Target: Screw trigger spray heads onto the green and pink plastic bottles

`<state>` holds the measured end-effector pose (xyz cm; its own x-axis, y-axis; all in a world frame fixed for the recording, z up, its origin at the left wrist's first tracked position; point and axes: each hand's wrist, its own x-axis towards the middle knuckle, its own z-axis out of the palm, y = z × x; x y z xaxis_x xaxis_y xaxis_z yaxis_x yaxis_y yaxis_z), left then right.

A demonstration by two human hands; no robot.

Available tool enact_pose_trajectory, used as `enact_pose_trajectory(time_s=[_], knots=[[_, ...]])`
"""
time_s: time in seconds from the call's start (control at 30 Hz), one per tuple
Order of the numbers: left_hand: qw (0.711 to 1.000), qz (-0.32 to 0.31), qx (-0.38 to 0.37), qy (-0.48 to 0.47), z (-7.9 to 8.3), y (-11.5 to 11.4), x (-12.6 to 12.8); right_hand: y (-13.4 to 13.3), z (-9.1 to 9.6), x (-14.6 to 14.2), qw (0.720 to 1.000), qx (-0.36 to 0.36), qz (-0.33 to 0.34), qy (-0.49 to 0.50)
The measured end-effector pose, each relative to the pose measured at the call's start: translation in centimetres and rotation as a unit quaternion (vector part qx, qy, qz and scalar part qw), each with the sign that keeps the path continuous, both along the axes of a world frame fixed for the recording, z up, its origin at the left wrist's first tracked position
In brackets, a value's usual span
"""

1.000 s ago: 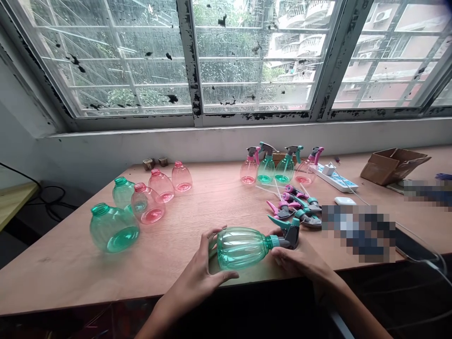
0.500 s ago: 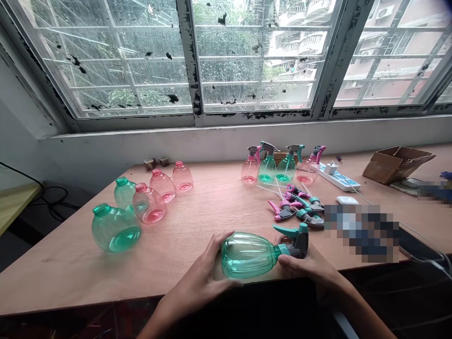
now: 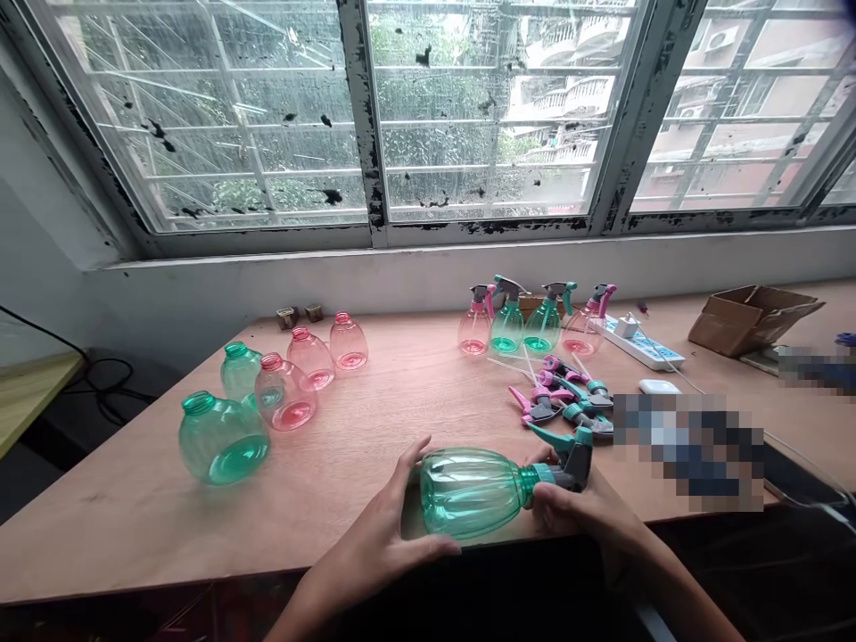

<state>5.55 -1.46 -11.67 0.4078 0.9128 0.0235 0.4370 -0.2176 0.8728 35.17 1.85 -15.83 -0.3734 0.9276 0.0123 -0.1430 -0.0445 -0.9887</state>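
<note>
A clear green spray bottle [image 3: 472,492] lies on its side in the air above the table's front edge, its base to the left. My left hand [image 3: 384,517] cups that base with thumb and fingers spread wide around it. At the neck, my right hand [image 3: 575,504] grips the bottle where its teal collar meets the grey-and-teal trigger head [image 3: 572,455]. Some right fingers are hidden behind the neck. Just beyond lies a pile of loose pink, teal and grey trigger heads [image 3: 562,392] with white tubes.
Open-necked green bottles [image 3: 224,441] and pink bottles [image 3: 287,392] stand at the left. Several bottles with trigger heads [image 3: 543,323] stand near the wall. A power strip [image 3: 638,343], a white case [image 3: 659,387] and a cardboard box [image 3: 753,321] are on the right.
The bottle's head end has shifted slightly right. My left fingers have loosened a little, the index fingertip rising off the bottle's side. The view has tilted slightly.
</note>
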Motion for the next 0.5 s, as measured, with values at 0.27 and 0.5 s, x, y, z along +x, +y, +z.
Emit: enact_pose_trajectory(time_s=[0.27,0.5], knots=[[0.998,-0.024,0.038,0.042,0.0,-0.24,-0.11,-0.15,0.36,-0.14,0.999,-0.003,-0.025,-0.023],[1.0,-0.022,0.013,-0.003,0.0,-0.18,-0.43,-0.14,0.19,-0.09,1.0,-0.01,0.002,-0.004]])
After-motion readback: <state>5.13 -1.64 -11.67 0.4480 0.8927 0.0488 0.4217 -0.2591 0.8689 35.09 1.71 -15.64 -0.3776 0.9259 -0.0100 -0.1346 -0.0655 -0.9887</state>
